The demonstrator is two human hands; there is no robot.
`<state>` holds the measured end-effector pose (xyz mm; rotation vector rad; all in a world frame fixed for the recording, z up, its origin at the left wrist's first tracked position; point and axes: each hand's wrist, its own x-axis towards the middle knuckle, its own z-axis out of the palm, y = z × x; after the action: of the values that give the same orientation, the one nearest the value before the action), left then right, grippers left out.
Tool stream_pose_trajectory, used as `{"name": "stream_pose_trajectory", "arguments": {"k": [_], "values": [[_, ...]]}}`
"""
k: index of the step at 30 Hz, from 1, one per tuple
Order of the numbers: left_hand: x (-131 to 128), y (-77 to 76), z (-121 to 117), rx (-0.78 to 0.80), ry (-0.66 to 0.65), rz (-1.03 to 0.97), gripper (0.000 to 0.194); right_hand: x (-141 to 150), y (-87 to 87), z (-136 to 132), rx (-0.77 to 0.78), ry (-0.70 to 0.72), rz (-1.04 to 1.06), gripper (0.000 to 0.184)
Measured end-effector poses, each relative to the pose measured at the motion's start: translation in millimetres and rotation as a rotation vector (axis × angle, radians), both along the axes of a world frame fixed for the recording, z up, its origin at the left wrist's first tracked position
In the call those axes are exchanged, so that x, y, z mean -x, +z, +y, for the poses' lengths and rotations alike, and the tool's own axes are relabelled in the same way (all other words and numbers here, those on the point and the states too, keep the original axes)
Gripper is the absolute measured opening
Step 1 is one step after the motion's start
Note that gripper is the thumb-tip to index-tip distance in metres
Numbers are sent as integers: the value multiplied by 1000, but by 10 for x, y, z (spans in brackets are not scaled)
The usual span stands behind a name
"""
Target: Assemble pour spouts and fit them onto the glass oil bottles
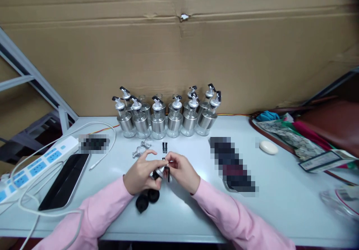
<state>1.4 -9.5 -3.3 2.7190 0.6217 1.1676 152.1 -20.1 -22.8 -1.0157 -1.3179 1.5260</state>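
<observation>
Your left hand (141, 173): gripping silver spout (159, 171), held above middle of surface (193, 220). Your right hand (183, 171): fingertips pinching black lever (168, 174) at spout's right side. Near, by your left hand: two black stoppers (142, 203), side by side. Beyond your hands: two black pins (163, 148), parallel; left of these, loose grey pieces (138, 151). Far, before cardboard (140, 55): glass-and-steel bottles (158, 124), upright, rowed. Left: power strip (36, 167). Right: white oval object (268, 147).
</observation>
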Motion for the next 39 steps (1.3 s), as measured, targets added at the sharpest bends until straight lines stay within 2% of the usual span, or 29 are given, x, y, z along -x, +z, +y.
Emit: {"name": "stream_pose_trajectory", "arguments": {"k": [8, 10, 15, 21, 24, 31, 35, 39], "values": [[143, -166, 186, 27, 143, 25, 40, -93, -2, 47, 6, -56, -44, 14], [165, -184, 193, 42, 163, 48, 40, -127, 42, 23, -81, -47, -177, 15], [189, -183, 186, 141, 229, 93, 47, -180, 124, -30, -423, 68, -654, 17], [166, -164, 149, 188, 217, 138, 58, -169, 94, -43, -470, 129, -802, 13], [158, -155, 144, 188, 208, 120, 58, -177, 126, -38, -456, 78, -742, 14], [146, -163, 122, 152, 179, 73, 53, -215, 200, -16, -312, -171, -337, 7], [130, -146, 108, 112, 112, 71, 53, -226, 180, 10, -226, -228, -144, 10], [126, -143, 112, 122, 63, 75, 52, -236, 178, 34, -164, -229, -63, 12]]}}
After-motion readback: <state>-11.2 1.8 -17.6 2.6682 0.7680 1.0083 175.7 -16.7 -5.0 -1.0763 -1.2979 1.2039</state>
